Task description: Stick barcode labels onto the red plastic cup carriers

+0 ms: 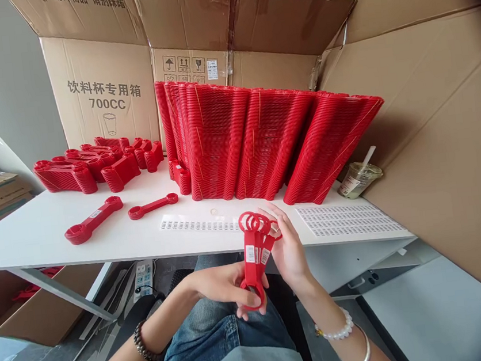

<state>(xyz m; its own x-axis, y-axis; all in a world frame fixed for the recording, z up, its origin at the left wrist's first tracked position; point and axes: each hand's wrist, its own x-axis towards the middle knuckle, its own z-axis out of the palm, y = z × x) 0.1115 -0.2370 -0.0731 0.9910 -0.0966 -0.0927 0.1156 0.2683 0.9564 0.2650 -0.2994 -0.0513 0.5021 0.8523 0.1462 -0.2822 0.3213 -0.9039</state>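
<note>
- Handles, red plastic and already stickered, stand fanned over the lap just before the white table.
- Left hand pinches their lower ends; right hand cups the ringed tops.
- Likely squaring the bundle; next needs aligned edges and a firm grip.
</note>
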